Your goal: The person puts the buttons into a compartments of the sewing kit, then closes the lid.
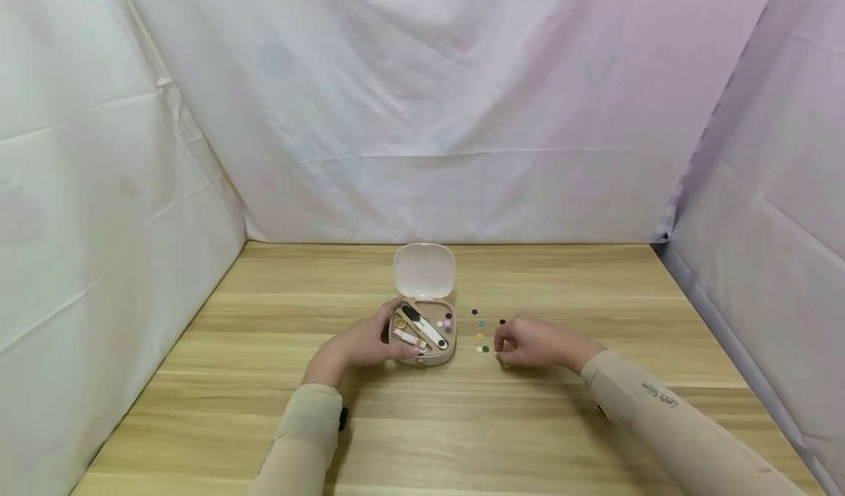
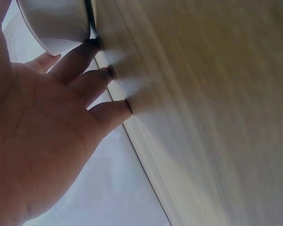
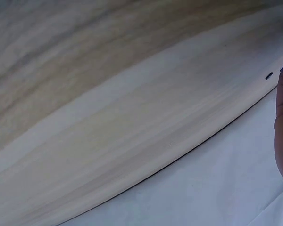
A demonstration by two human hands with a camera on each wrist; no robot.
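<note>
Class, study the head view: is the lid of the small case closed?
No, the lid stands raised at the back of the case, leaving the small discs inside in plain view.

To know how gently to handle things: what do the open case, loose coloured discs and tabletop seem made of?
Case: probably hard plastic, smooth; its lid shows glossy highlights. Coloured discs: likely plastic, from their solid colours; too small to judge finish. Tabletop: wood or wood-look laminate, smooth, with visible grain; I can't tell which.
</note>
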